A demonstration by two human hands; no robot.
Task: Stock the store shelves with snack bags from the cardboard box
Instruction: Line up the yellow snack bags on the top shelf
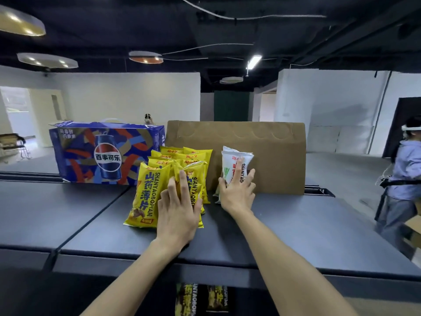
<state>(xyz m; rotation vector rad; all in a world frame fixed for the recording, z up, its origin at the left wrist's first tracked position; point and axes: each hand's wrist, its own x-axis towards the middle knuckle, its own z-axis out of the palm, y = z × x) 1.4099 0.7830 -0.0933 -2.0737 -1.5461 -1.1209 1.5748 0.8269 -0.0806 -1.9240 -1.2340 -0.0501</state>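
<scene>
Several yellow snack bags [148, 190] stand in rows on the dark top shelf [296, 224]. My left hand [177, 213] lies flat against the front right yellow bag, fingers straight. To the right, two white snack bags [230, 165] stand upright in front of a brown cardboard panel [273, 156]. My right hand [237, 190] presses the front white bag, with its thumb on the left edge and its fingers spread over the face. Below the shelf edge, more snack bags [200, 299] show dimly on a lower shelf.
A blue cola carton [79, 153] stands at the back left of the shelf top. Another person [401, 174] in a blue shirt stands at the far right beside a cardboard box [415, 226]. The shelf top stretches bare to the left and right of the bags.
</scene>
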